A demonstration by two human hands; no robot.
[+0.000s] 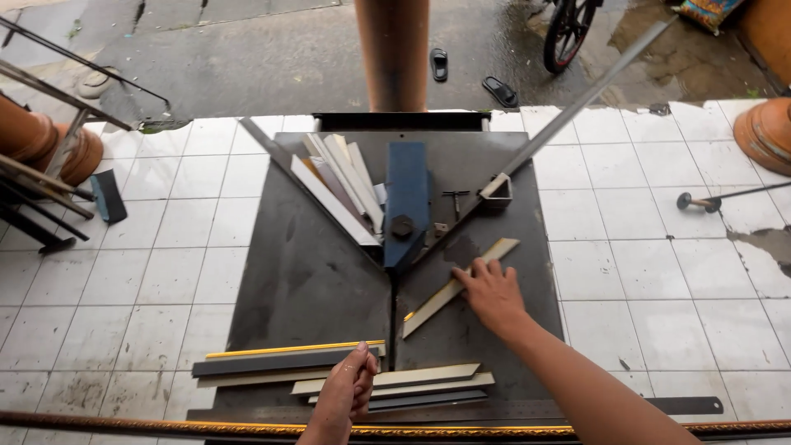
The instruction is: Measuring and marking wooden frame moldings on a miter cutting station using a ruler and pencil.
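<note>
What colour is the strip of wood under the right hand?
Pale cream. The strip lies slanted on the dark metal plate under the right hand, seen in the head view.

A bundle of cut pale strips (342, 185) lies in the left arm of the dark V-shaped cutting plate (297, 280), beside the blue blade housing (407, 198), and a long grey metal bar (577, 103) runs off toward the far right corner of the tiled floor (659, 272). Beyond the far edge stand a brown post (392, 53), two black sandals (470, 76) (well apart from each other) and a bicycle wheel (567, 33). Terracotta pots (766, 136) sit at the right edge.
</note>
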